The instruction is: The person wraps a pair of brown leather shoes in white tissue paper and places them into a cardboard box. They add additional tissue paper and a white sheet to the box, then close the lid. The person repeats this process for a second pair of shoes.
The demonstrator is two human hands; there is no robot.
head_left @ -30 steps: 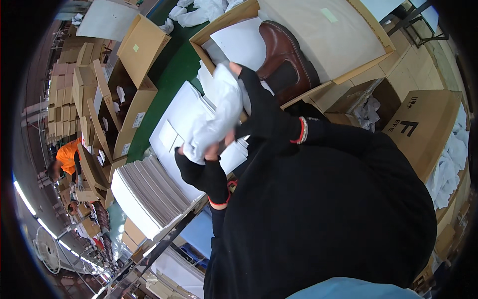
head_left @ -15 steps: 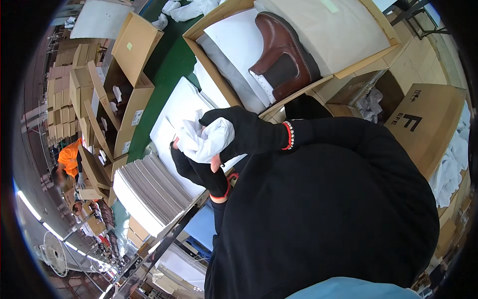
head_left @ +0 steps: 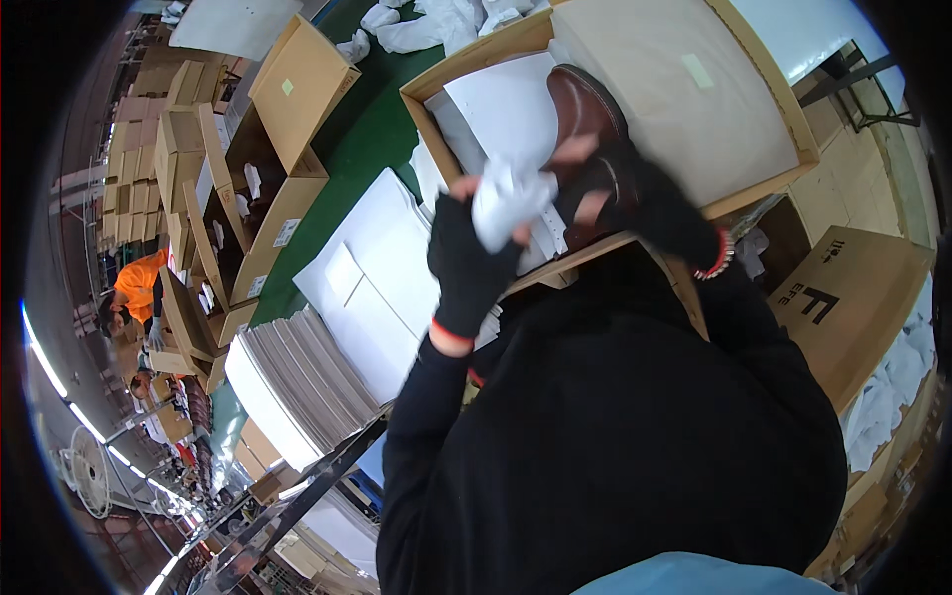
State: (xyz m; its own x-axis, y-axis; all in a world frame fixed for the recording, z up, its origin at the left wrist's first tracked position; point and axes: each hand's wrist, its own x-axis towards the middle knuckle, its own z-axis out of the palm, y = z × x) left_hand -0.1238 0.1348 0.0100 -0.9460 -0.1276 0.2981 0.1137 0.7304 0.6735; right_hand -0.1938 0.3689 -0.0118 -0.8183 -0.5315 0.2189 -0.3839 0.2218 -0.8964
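Note:
My left hand [head_left: 474, 253], in a black fingerless glove, is closed around a crumpled wad of white tissue paper [head_left: 511, 203]. It is held at the near left side of an open cardboard shoe box [head_left: 426, 124]. Inside lies a brown leather ankle boot [head_left: 585, 104] with its dark sole to the right. My right hand [head_left: 640, 188], gloved the same way and blurred by motion, reaches over the boot. Its thumb and fingers close around the boot's middle, hiding the elastic side panel. White paper [head_left: 506, 104] lines the box beside the boot.
Left of the box, white sheets [head_left: 372, 268] and a thick paper stack [head_left: 302, 382] lie on the green table [head_left: 362, 124]. More tissue [head_left: 426, 30] lies behind. Open boxes [head_left: 268, 213] stand left; a large carton [head_left: 843, 307] stands right. An orange-clad person [head_left: 139, 283] works far left.
My right hand has left the tissue paper and moved right onto the boot. My left hand has carried the paper wad toward the box. The view has shifted slightly.

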